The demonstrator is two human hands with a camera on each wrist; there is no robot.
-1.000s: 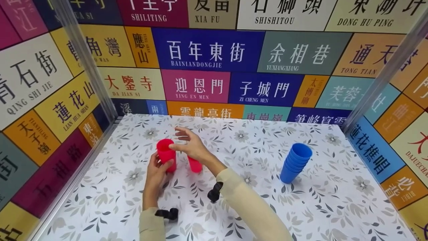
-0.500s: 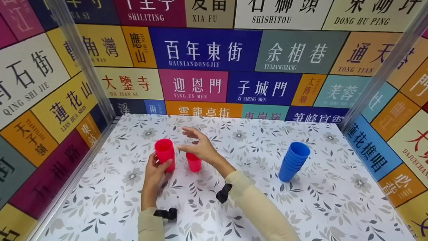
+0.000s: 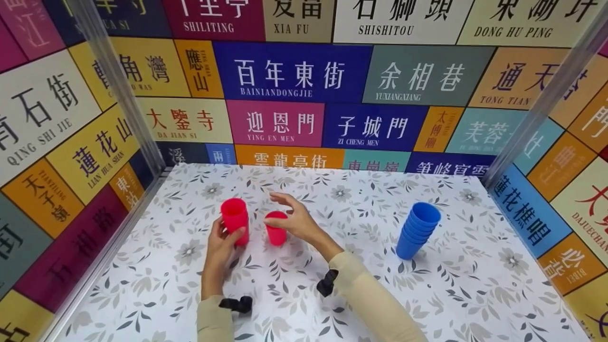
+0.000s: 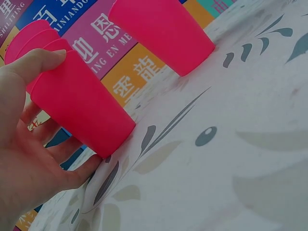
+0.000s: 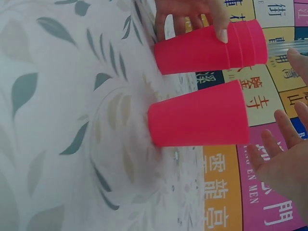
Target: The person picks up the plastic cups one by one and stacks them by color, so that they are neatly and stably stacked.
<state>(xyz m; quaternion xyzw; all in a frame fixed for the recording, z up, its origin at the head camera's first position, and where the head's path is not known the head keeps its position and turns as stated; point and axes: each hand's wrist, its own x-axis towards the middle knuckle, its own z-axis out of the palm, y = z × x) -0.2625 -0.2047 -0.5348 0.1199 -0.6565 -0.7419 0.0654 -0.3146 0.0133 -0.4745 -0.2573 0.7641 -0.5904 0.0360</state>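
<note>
My left hand [image 3: 220, 244] grips a short stack of nested red cups [image 3: 236, 219], which stands upright on the table at left of centre. In the left wrist view the thumb lies along the upper cups [image 4: 72, 96], with the fingers round the far side. A single red cup [image 3: 277, 236] stands mouth up just right of the stack, with a small gap between them. My right hand [image 3: 300, 222] is at its rim, thumb and fingers spread apart. The right wrist view shows the right hand [image 5: 284, 161] just beyond the rim of the single cup [image 5: 199, 118], holding nothing.
A taller stack of nested blue cups [image 3: 417, 232] stands on the right part of the table. White cloth with a grey leaf pattern covers the table [image 3: 361, 285]. Panels [image 3: 289, 71] with coloured place-name signs enclose the back and both sides.
The right hand has moved right, from the mouth of the stack to the rim of the single red cup, and come lower. My left hand stays on the stack.
</note>
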